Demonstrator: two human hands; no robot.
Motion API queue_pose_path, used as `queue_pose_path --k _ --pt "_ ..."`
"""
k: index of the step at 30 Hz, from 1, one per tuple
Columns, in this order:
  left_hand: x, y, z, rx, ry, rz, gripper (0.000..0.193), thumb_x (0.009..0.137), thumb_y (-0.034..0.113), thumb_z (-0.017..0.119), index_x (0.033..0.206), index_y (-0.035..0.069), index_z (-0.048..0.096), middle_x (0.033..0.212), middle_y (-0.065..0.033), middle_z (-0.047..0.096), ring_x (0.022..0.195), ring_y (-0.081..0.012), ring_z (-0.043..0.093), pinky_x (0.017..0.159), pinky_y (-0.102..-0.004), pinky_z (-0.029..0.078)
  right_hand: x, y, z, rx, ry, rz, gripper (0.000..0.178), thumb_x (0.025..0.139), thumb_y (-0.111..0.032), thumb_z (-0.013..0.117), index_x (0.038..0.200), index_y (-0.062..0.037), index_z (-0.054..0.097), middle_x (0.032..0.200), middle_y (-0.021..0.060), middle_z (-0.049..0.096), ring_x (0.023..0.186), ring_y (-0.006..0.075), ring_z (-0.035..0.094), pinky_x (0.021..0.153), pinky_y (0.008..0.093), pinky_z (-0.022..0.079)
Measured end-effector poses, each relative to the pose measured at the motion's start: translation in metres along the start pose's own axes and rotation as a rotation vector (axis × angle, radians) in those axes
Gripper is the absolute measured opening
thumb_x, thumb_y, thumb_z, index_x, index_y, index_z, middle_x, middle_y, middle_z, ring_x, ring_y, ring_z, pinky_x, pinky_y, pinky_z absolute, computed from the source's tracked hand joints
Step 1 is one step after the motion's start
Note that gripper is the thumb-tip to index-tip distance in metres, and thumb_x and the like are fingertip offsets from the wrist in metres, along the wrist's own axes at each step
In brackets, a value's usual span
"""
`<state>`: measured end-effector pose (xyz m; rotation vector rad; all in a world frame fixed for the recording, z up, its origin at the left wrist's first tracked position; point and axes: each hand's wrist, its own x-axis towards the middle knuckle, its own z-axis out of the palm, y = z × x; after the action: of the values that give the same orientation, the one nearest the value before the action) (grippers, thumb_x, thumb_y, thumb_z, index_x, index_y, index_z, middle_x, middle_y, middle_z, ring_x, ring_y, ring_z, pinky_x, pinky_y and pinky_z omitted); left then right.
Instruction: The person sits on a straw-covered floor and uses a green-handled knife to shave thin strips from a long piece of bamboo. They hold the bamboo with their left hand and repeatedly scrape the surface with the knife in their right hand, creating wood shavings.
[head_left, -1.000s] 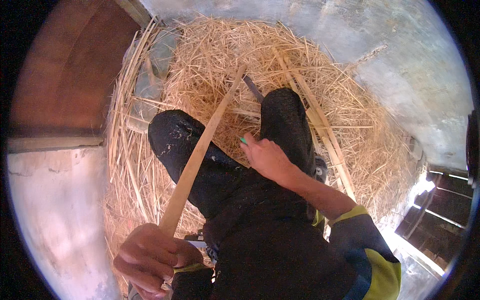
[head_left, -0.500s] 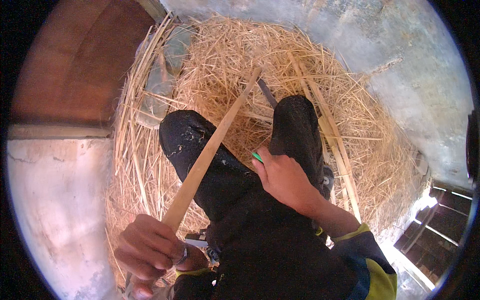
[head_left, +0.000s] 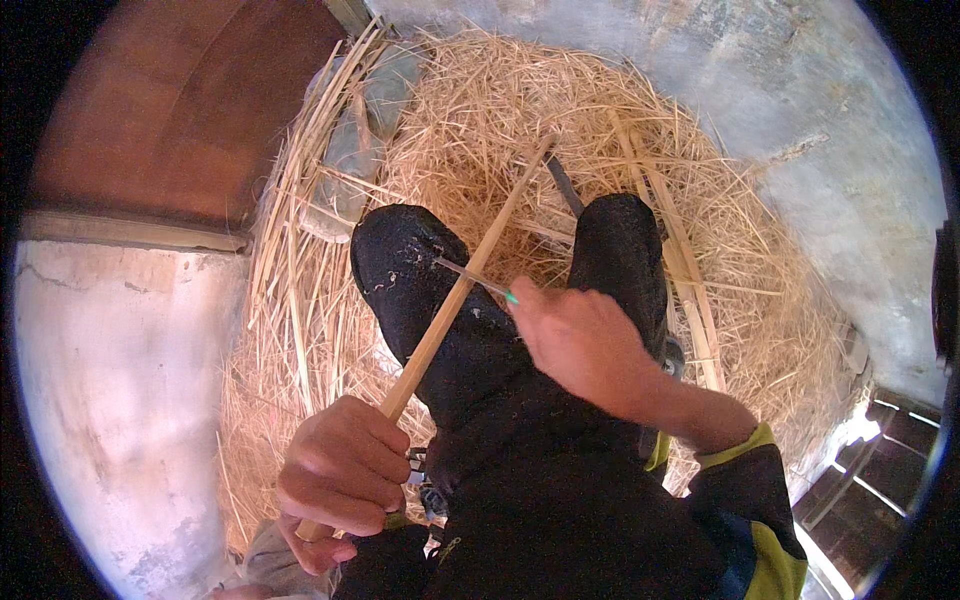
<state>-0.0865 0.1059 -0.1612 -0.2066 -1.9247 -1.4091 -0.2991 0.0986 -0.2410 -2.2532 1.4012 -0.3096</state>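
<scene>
At far left, a brown panel (head_left: 180, 120) rises above a pale wall (head_left: 120, 390). Nearer, the person's left hand (head_left: 345, 470) is closed around the near end of a wooden strip (head_left: 430, 340), which slants far and to the right past a dark-clad left knee (head_left: 395, 235). Crossing the strip, a thin green-handled blade (head_left: 490, 286) points left, gripped in the right hand (head_left: 590, 345). Farther right, long pale strips (head_left: 685, 270) lie on straw (head_left: 750, 270)

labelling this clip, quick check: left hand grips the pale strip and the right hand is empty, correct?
The right hand is not empty: the head view shows it holding a thin, partly green tool. The left hand does grip the pale strip.
</scene>
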Motion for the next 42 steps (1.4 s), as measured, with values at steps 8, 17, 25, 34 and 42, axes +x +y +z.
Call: queue_pose_path --k 8,17,25,34,42 --pt "0.011 0.002 0.001 -0.024 -0.211 -0.116 0.022 0.071 0.023 0.049 0.059 0.005 0.043 0.052 -0.0066 0.04 0.041 -0.0196 0.042 0.037 -0.0311 0.026 -0.003 -0.001 -0.018 -0.029 -0.186 0.035 0.017 0.087 -0.021 0.052 0.086 -0.006 0.044 0.06 0.0144 0.057 0.05 0.0317 0.059 0.042 0.0406 0.047" --pt "0.018 -0.005 0.012 -0.007 -0.458 -0.201 0.033 0.082 0.027 0.047 0.054 0.011 0.04 0.056 -0.0097 0.05 0.044 -0.0188 0.049 0.037 -0.031 0.033 -0.023 -0.023 -0.046 -0.004 -0.232 -0.254 0.018 0.083 -0.021 0.056 0.085 -0.0074 0.045 0.056 0.0118 0.055 0.046 0.0302 0.058 0.039 0.0395 0.046" --pt "0.021 0.001 0.075 0.309 1.232 0.148 0.042 0.096 0.043 0.018 0.077 0.014 0.041 0.046 -0.0003 0.04 0.039 -0.0115 0.032 0.052 -0.0284 0.029 -0.019 -0.028 -0.031 0.052 -0.004 -0.216 0.018 0.083 -0.02 0.057 0.084 -0.0069 0.045 0.055 0.0115 0.054 0.045 0.0302 0.056 0.039 0.0389 0.046" --pt "-0.006 -0.003 0.06 0.507 0.901 0.192 0.053 0.085 0.061 0.037 0.066 0.011 0.045 0.055 -0.0054 0.057 0.047 -0.0141 0.055 0.059 -0.0287 0.05 -0.037 -0.044 -0.033 0.308 -0.018 -0.268 0.021 0.082 -0.021 0.06 0.09 -0.0061 0.048 0.06 0.0093 0.052 0.045 0.0277 0.055 0.04 0.0355 0.046" --pt "-0.004 0.006 0.054 0.338 0.826 0.111 0.025 0.085 0.03 0.044 0.087 0.01 0.059 0.079 -0.013 0.06 0.074 -0.0251 0.06 0.061 -0.0419 0.049 -0.005 0.0 0.025 0.08 0.101 0.014 0.016 0.085 -0.019 0.053 0.086 -0.0058 0.044 0.051 0.0101 0.051 0.041 0.0306 0.054 0.036 0.0398 0.045"
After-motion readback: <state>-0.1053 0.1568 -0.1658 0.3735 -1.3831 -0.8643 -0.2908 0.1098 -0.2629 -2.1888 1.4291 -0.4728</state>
